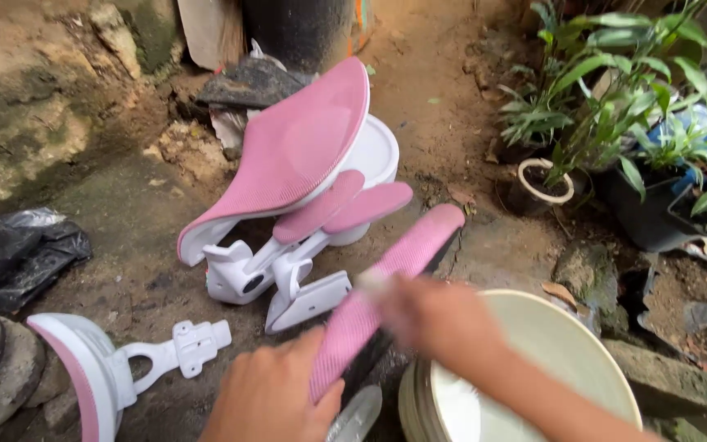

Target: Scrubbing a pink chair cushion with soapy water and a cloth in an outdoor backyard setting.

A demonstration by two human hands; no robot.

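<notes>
Muddy ground lies below, with potted plants [615, 98] at the right. From the head view, the left hand [276, 397] holds the long pink pad [386, 286] at its low end, grip closed around it. The right hand [431, 315], blurred, rubs its middle; its grip cannot be told. A firm hold and long strokes would work best. Pad points up-right, above a cream basin [566, 352].

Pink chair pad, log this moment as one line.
left hand holds pink chair pad | right hand blurred, on pad | cream basin beside
</notes>
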